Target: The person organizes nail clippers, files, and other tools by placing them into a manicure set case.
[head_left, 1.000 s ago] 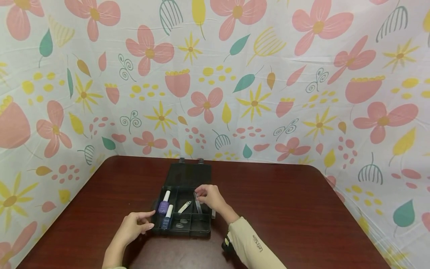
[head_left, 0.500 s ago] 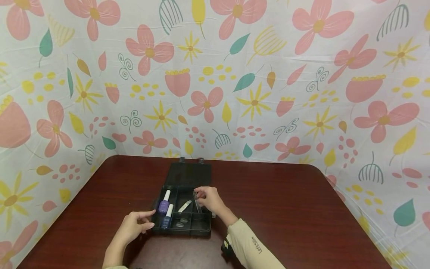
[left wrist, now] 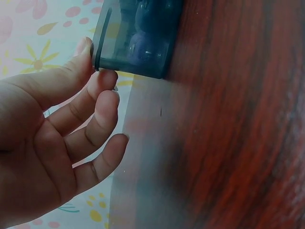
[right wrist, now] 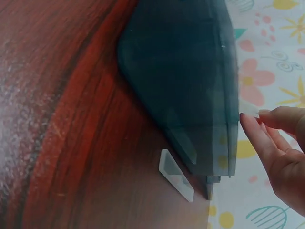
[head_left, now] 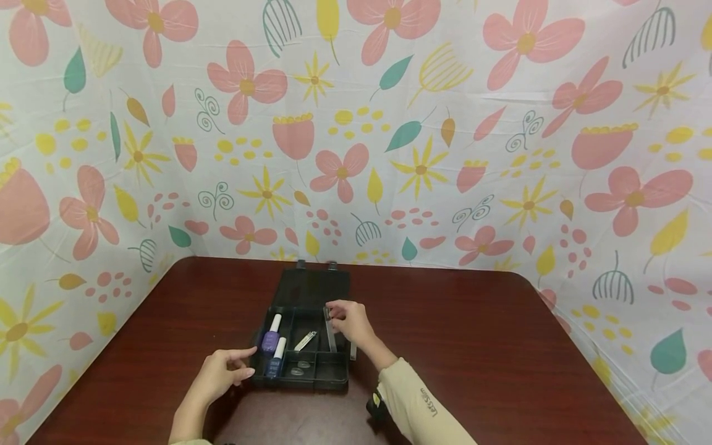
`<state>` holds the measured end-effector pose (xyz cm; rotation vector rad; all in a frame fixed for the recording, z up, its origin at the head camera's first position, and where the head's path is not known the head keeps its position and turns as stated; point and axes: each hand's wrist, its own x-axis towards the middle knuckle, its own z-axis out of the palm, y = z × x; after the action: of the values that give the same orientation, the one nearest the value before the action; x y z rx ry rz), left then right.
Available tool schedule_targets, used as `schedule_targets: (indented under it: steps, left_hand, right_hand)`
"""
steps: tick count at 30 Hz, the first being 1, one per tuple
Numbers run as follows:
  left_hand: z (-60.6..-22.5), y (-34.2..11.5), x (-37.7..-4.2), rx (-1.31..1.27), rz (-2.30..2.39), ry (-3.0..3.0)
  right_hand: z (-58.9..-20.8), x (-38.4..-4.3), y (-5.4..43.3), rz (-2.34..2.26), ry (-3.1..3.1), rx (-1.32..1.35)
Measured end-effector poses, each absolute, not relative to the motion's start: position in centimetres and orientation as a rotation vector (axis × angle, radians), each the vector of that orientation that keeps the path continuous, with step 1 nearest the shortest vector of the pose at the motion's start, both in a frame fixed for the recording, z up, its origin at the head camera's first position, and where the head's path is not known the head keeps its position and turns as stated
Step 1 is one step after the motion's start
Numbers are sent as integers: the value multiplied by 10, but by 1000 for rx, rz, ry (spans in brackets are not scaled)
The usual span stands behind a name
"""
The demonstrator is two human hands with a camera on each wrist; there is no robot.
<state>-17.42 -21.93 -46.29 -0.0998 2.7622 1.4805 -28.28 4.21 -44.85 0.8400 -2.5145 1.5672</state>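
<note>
A dark translucent organizer box (head_left: 332,385) lies with its lid folded back. My left hand (head_left: 218,374) touches its left edge with index finger and thumb; in the left wrist view the fingertips are right at the rim and the other fingers bend loosely. Over the upper right compartment, my right hand (head_left: 353,322) pinches the top of a thin grey strip (head_left: 330,339), which looks like a nail file. Its lower end reaches into the compartment. A nail clipper (head_left: 305,341) lies left of it. Two nail polish bottles, purple (head_left: 271,340) and dark blue (head_left: 274,367), fill the left compartment.
Two small clear oval pieces (head_left: 297,372) lie in the lower middle compartment. A whitish bar (right wrist: 175,175) rests on the table beside the box's right side. The dark wooden table (head_left: 445,346) meets a flower-patterned cloth (head_left: 423,123) at the back.
My right hand has shifted slightly up and right, and the strip's top end has moved right with it. The left hand and the box have stayed put.
</note>
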Motion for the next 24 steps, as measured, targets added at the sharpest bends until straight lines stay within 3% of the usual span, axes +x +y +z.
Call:
schedule_targets:
  steps: [24]
  left_hand:
    - [-461, -219, -173, -107, 1480, 2758]
  right_hand:
    - [-433, -290, 66, 1966, -2348, 430]
